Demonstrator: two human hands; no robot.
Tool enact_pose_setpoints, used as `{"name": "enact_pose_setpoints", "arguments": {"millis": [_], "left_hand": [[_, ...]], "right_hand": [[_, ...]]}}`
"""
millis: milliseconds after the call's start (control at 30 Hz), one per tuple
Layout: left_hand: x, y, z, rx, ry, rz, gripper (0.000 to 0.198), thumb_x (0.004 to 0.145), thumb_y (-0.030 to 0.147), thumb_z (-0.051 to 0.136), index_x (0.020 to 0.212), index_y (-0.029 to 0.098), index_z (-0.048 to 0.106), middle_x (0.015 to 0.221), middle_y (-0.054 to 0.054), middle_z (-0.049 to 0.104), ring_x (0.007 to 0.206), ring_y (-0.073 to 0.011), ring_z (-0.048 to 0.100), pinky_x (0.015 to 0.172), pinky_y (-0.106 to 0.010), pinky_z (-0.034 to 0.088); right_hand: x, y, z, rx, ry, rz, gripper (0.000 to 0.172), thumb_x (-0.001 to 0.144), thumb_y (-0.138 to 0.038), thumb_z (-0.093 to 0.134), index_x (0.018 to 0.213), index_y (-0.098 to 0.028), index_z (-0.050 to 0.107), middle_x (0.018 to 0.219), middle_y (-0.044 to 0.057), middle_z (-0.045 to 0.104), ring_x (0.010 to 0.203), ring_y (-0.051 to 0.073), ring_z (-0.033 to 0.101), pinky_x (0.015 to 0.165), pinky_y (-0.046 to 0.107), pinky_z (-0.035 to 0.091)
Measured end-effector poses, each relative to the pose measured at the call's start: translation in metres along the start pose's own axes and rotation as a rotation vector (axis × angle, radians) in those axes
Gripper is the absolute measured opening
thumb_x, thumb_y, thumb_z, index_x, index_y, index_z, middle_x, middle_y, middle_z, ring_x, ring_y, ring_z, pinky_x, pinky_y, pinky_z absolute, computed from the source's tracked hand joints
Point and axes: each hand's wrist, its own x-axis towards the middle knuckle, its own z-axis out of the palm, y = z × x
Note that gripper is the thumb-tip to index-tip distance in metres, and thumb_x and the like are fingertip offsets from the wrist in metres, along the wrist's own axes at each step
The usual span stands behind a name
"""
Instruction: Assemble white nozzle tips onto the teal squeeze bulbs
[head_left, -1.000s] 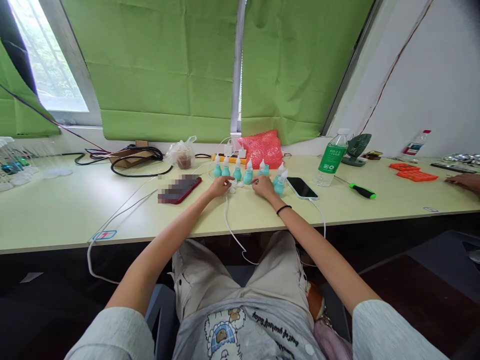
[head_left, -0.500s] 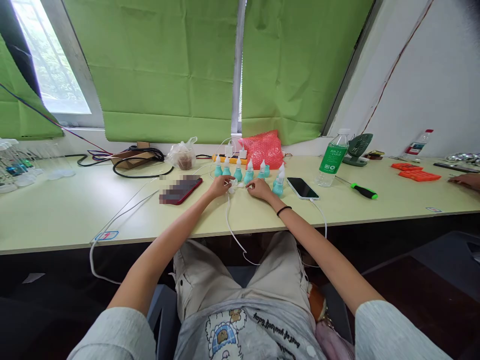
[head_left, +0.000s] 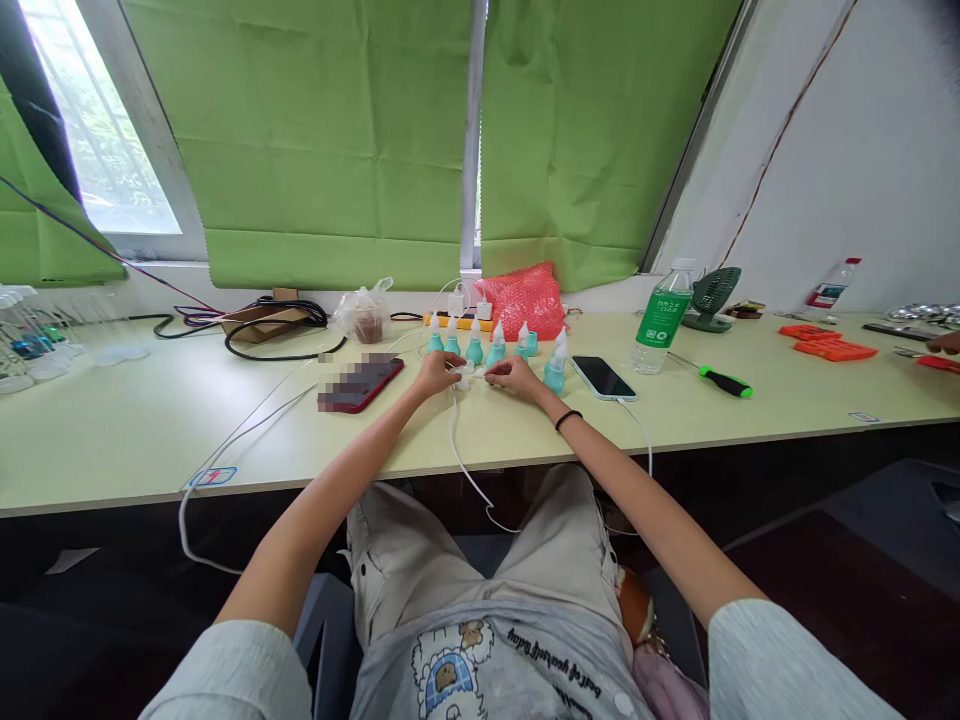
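Observation:
My left hand is closed in a pinch at a small clear plastic piece, beside a few similar translucent pieces on the table. Facing it, my right hand has thumb and finger pressed together near these pieces; what lies between the fingertips is too small to make out. Just behind both hands stands a row of several teal squeeze bulbs with whitish pointed nozzles. Another teal bulb with a nozzle stands to the right of my right hand.
A red phone lies left, a white phone right. Beyond are a water bottle, a screwdriver and a small fan. Red bubble wrap sits behind. A white cable hangs over the edge. Another person's hand shows far right.
My right hand has shifted slightly left, toward the left hand and the clear pieces. At the far right, the other person's hand has drawn back, and another orange-red item shows beside it.

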Motion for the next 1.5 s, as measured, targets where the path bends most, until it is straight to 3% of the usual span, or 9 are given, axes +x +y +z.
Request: {"name": "enact_pose_setpoints", "arguments": {"millis": [333,533,800,1000,1500], "left_hand": [[-0.003,0.007,0.001,-0.025,0.022,0.04,0.032,0.058,0.015,0.057,0.089,0.009,0.063,0.078,-0.007,0.065,0.068,-0.0146,0.057,0.064,-0.025,0.047],[-0.005,0.012,0.004,-0.052,-0.033,0.092,0.025,0.059,0.018,0.056,0.081,0.012,0.066,0.076,-0.004,0.066,0.067,-0.014,0.056,0.063,-0.024,0.045],[-0.007,0.013,0.008,-0.098,-0.064,0.128,0.033,0.057,0.021,0.062,0.088,0.011,0.061,0.074,-0.004,0.064,0.064,-0.0129,0.056,0.058,-0.023,0.045],[-0.006,0.013,0.01,-0.117,-0.077,0.138,0.025,0.058,0.023,0.062,0.08,0.01,0.062,0.076,-0.006,0.064,0.063,-0.0124,0.055,0.058,-0.023,0.044],[-0.004,0.008,0.011,-0.122,-0.096,0.146,0.024,0.06,0.023,0.059,0.082,0.012,0.061,0.073,-0.004,0.063,0.064,-0.013,0.055,0.061,-0.023,0.044]], "right_hand": [[-0.001,-0.005,0.0,0.22,-0.007,0.034,0.031,0.055,-0.037,0.065,0.07,-0.01,0.064,0.054,0.001,0.057,0.046,0.006,0.045,0.044,0.019,0.037],[-0.003,-0.011,-0.003,0.326,0.007,0.054,0.034,0.054,-0.039,0.066,0.074,-0.012,0.065,0.066,0.004,0.061,0.055,0.008,0.051,0.051,0.02,0.042],[-0.006,-0.014,-0.006,0.372,-0.01,0.054,0.029,0.047,-0.032,0.071,0.068,-0.012,0.066,0.061,0.002,0.061,0.054,0.009,0.049,0.048,0.02,0.038],[-0.005,-0.012,-0.006,0.378,-0.035,0.052,0.029,0.047,-0.027,0.071,0.071,-0.012,0.067,0.062,0.002,0.062,0.052,0.008,0.048,0.046,0.02,0.035],[-0.002,-0.006,-0.005,0.432,-0.11,0.069,0.025,0.045,-0.024,0.072,0.066,-0.012,0.066,0.055,0.0,0.058,0.047,0.006,0.046,0.045,0.02,0.036]]}}
